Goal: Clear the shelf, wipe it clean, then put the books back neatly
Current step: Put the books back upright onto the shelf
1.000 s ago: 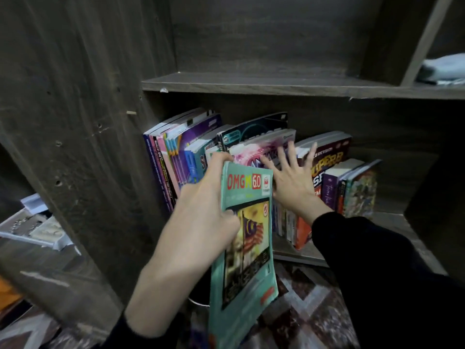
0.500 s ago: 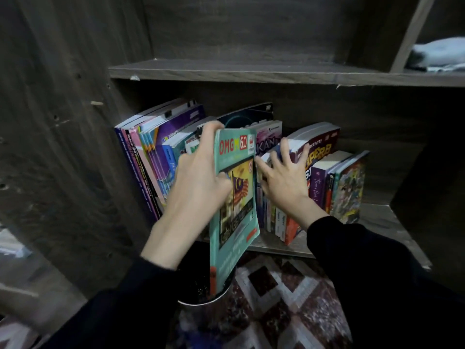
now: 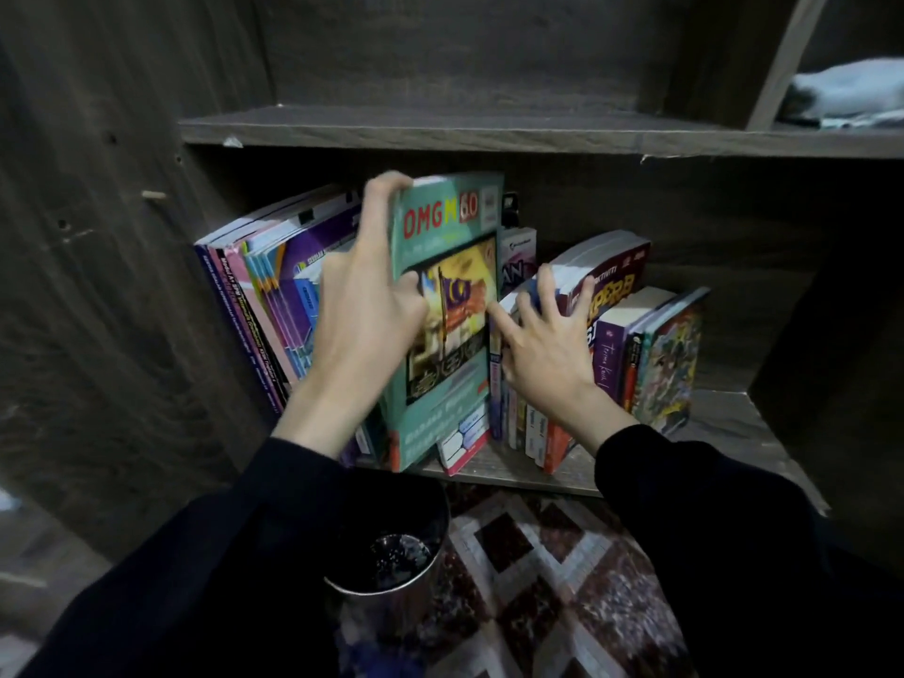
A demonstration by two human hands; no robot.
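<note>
Teal book (image 3: 442, 305), centre frame, gripped by L hand (image 3: 364, 320); R hand (image 3: 543, 359), fingers spread, pressed on leaning books (image 3: 616, 281). Gap to be held wide, book slid upright.

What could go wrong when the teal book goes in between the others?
The leaning books that the right hand presses could tip into the gap if released. The teal book, gripped by the left hand, might crumple the booklet sticking out beneath it. If it slips, it may hit the metal cup below.
</note>
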